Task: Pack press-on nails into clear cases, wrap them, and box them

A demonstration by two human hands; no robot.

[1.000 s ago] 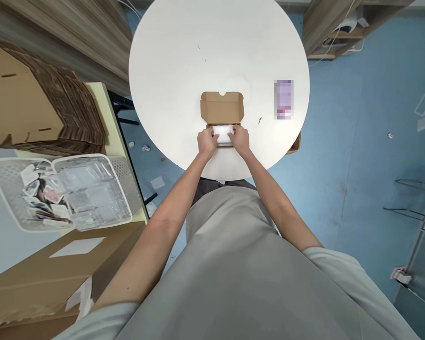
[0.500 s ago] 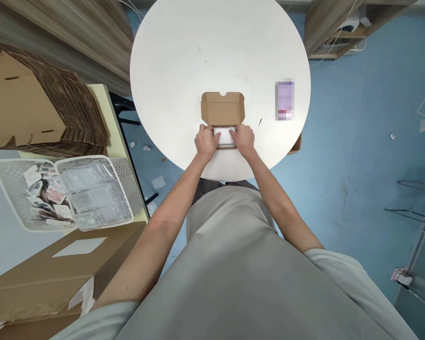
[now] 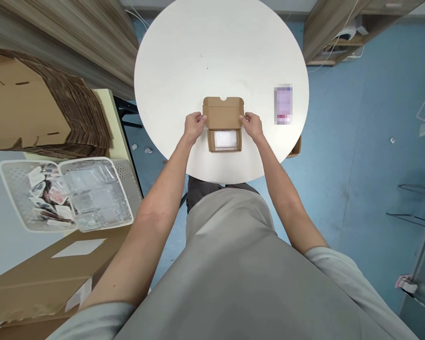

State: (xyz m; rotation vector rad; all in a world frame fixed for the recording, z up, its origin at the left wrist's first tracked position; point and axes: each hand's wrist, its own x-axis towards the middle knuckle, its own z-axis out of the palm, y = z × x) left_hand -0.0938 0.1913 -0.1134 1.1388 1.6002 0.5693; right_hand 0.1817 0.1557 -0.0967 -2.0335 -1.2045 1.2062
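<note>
A small brown cardboard box (image 3: 210, 140) lies on the white round table (image 3: 177, 61) with its lid (image 3: 223, 116) folded back, away from me. Inside it sits a white packet (image 3: 225, 139), flat and apparently wrapped in clear plastic. My left hand (image 3: 194, 126) pinches the lid's left side flap between thumb and fingers. On the other side, my right hand (image 3: 252, 125) has its fingertips closed on the right side flap.
A blurred purple pack (image 3: 283, 105) lies on the table at the right. To my left stand a stack of flattened cardboard boxes (image 3: 31, 99), white baskets (image 3: 127, 189) of clear cases and small cards, and a large carton (image 3: 71, 269).
Both hands have left the box's lower part and moved outward and up to the lid's side flaps. The white packet is uncovered by the hands.
</note>
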